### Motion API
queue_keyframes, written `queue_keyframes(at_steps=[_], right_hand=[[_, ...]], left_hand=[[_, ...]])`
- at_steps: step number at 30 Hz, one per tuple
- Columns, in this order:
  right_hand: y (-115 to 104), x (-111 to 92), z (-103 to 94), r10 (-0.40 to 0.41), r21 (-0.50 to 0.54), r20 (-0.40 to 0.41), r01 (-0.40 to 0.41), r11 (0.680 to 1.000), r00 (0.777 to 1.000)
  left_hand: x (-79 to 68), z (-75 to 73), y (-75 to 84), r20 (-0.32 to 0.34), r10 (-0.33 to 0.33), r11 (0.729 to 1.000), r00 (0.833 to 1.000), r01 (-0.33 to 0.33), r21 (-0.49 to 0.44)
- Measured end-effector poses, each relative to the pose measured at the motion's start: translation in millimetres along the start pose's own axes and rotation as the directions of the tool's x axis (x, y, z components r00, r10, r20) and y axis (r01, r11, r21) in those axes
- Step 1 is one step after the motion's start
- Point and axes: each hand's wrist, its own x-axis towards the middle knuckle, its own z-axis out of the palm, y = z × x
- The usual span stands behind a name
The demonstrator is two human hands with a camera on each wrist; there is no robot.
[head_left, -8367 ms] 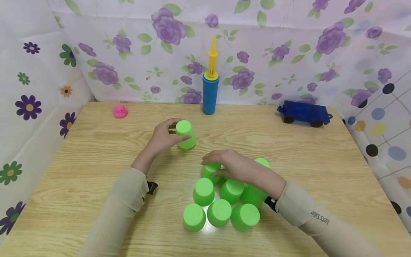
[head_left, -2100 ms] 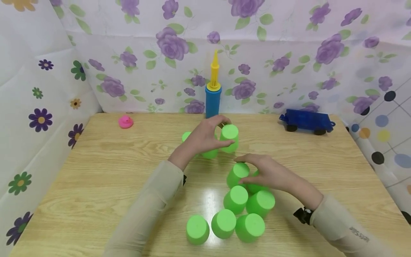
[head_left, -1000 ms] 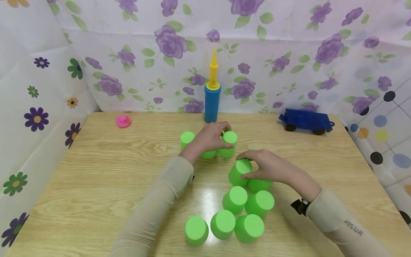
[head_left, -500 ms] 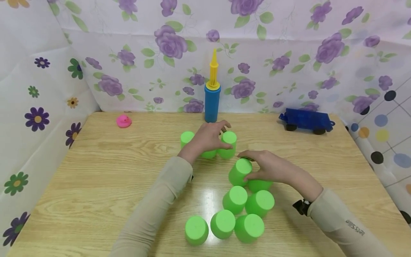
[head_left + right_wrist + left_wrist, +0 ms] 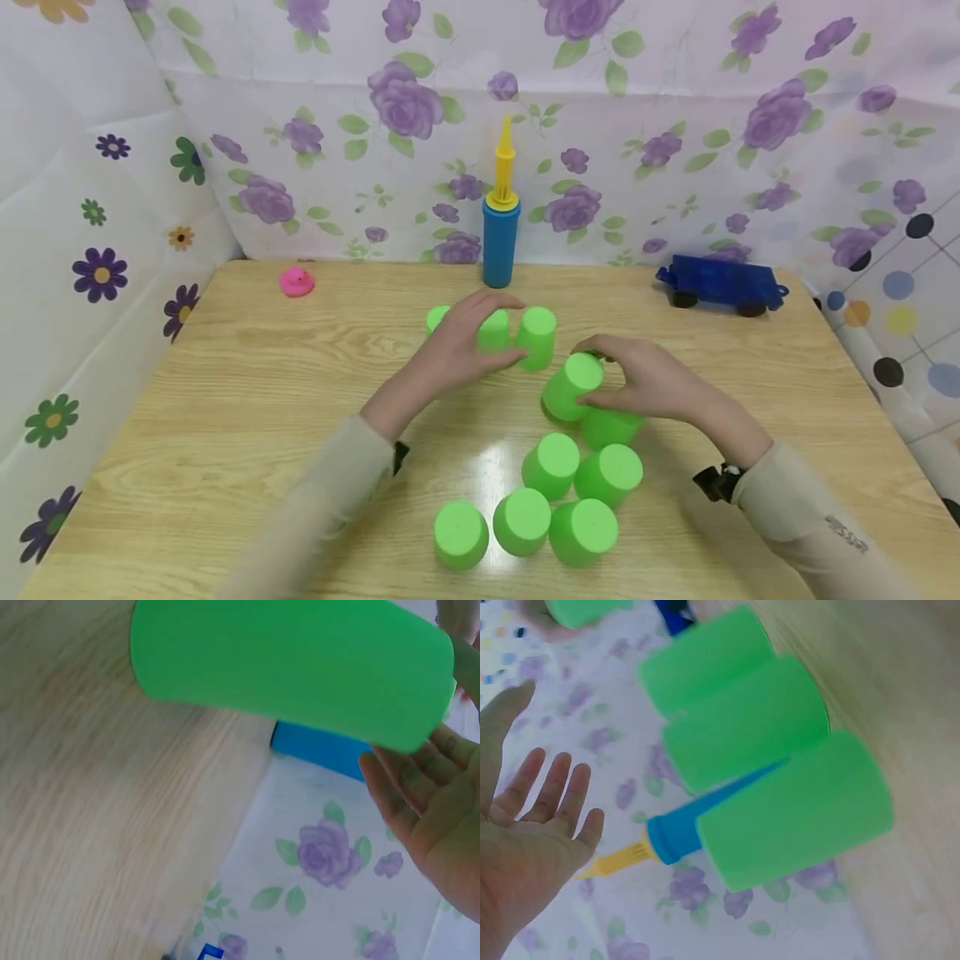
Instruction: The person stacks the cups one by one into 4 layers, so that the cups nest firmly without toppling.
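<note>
Three upside-down green plastic cups stand in a row near the back: a right cup (image 5: pixel 536 342), a middle cup (image 5: pixel 492 332) and a left cup (image 5: pixel 437 317) partly covered by my left hand (image 5: pixel 453 348). That hand is beside the row, its fingers spread; in the left wrist view it is apart from the cups. My right hand (image 5: pixel 648 375) holds another upside-down green cup (image 5: pixel 568 392) near its closed end, between thumb and fingers. This cup leans a little, and I cannot tell whether it touches the table. Right beside it, a further cup (image 5: pixel 611 428) is partly hidden.
Several more upside-down green cups, among them a front-left cup (image 5: pixel 461 536), stand in front of my right hand. At the back of the wooden table (image 5: pixel 247 417) are a pink rubber duck (image 5: pixel 297 282), a blue-and-yellow hand pump (image 5: pixel 500 237) and a blue toy wagon (image 5: pixel 722 283).
The back row has grown from one cup to three. Lately my left hand let go of the right cup and drew back leftward. My right hand shifted its cup slightly backward and right.
</note>
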Motion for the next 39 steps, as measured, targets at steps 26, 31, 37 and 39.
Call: queue_keyframes(at_steps=[26,31,37,39], right_hand=[[57.9,12.4,1.0,0.166,0.147,-0.063,-0.156,0.977,0.984],[61.7,19.1,10.7,0.152,0.170,-0.102,-0.133,0.976,0.983],[63.4,21.4,12.6,0.153,0.162,-0.110,-0.135,0.978,0.982],[63.8,20.4,13.3,0.157,0.155,-0.098,-0.140,0.978,0.983]], left_hand=[[-178.4,2.8,28.0,0.088,0.074,0.982,0.993,-0.057,-0.183],[-183.3,6.1,27.7,0.089,-0.012,0.974,0.996,0.032,-0.226],[-185.4,12.0,27.6,0.059,-0.020,0.972,0.998,0.033,-0.233],[-186.6,13.5,26.4,0.045,-0.014,0.975,0.999,0.023,-0.219]])
